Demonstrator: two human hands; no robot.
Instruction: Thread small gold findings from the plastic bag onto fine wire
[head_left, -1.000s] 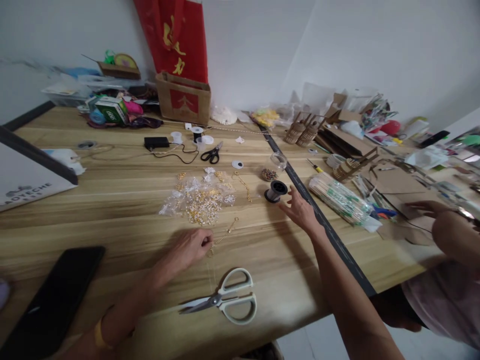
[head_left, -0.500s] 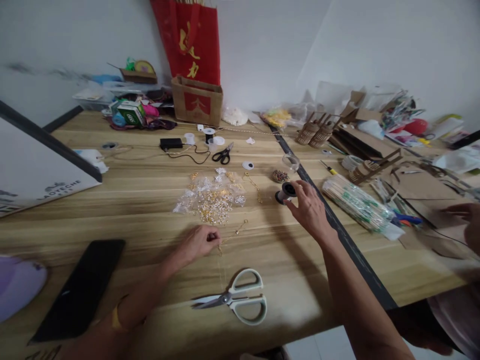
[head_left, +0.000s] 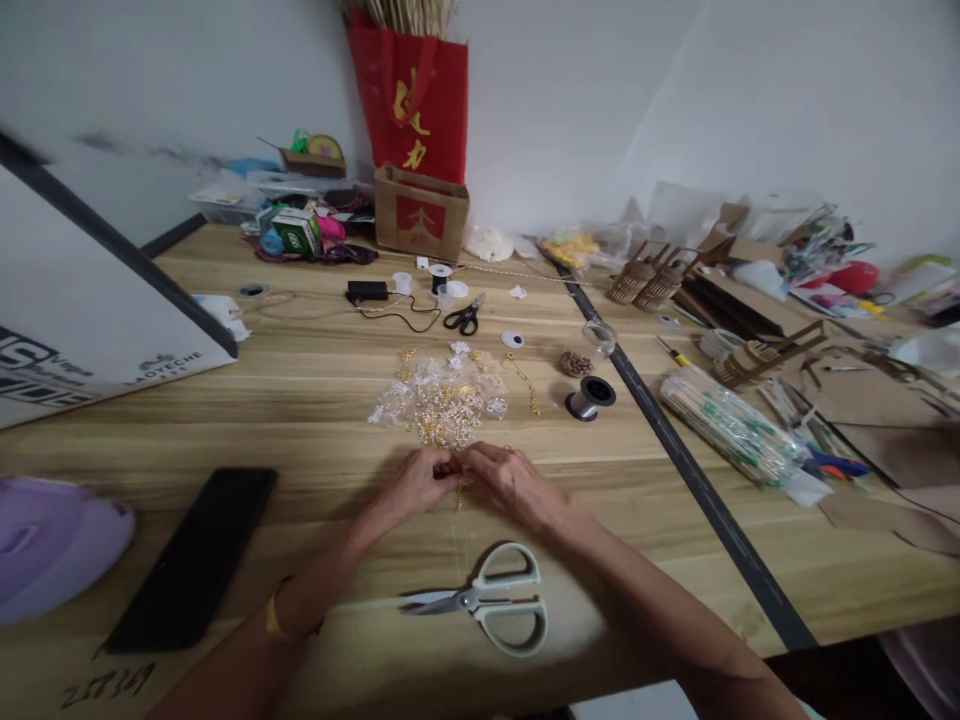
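My left hand (head_left: 424, 480) is closed in a pinch on a thin gold chain (head_left: 460, 496), part of which hangs below the fingers. Fingertips of my right hand (head_left: 517, 485) press together right against the left ones; what they grip is hidden. A fine clear thread runs from the chain toward the light-handled scissors (head_left: 510, 582), which lie slightly apart at the blades. Just beyond both hands is a heap of small gold and clear beads in plastic bags (head_left: 446, 400). The dark-rimmed spool (head_left: 591, 398) rests on the table, with no hand on it.
Another gold chain (head_left: 529, 385) and a tub of dark beads (head_left: 576, 363) lie behind the hands. Black scissors (head_left: 465, 318) are farther back. At left are a black phone (head_left: 195, 560) and a lilac object (head_left: 64, 550); bagged sticks (head_left: 742, 430) lie at right.
My right hand has let go of the spool and come left to meet my left hand. The spool now stands free. The view has shifted slightly, and the person's hand at far right is gone.
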